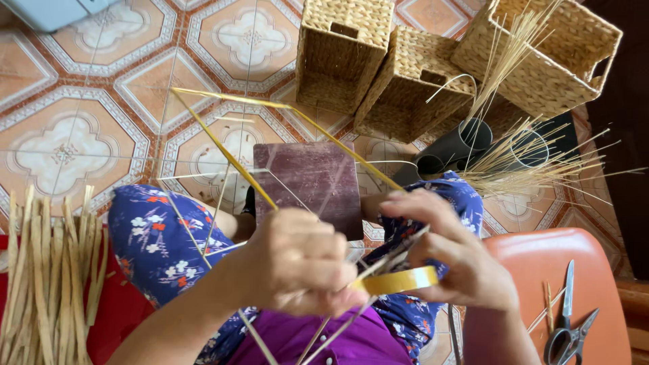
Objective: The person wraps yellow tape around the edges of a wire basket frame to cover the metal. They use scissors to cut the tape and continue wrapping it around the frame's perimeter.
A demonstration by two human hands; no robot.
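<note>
My left hand [301,270] is closed around a joint of thin wire rods [223,152] that are wrapped in yellow tape and fan out over my lap. My right hand [456,253] holds a roll of yellow tape [397,280], with a strip running to the joint at my left hand. Both hands meet just above my knees, which are covered by blue flowered cloth [159,247]. A dark purple board [309,184] lies beyond my hands, under the rods.
Three woven straw baskets [345,54] stand at the far side on the patterned tile floor [67,135]. Dark tubes with loose straw stalks [527,159] lie at the right. Scissors [568,331] rest on an orange stool [541,260]. A bundle of flat straw strips [47,270] lies at the left.
</note>
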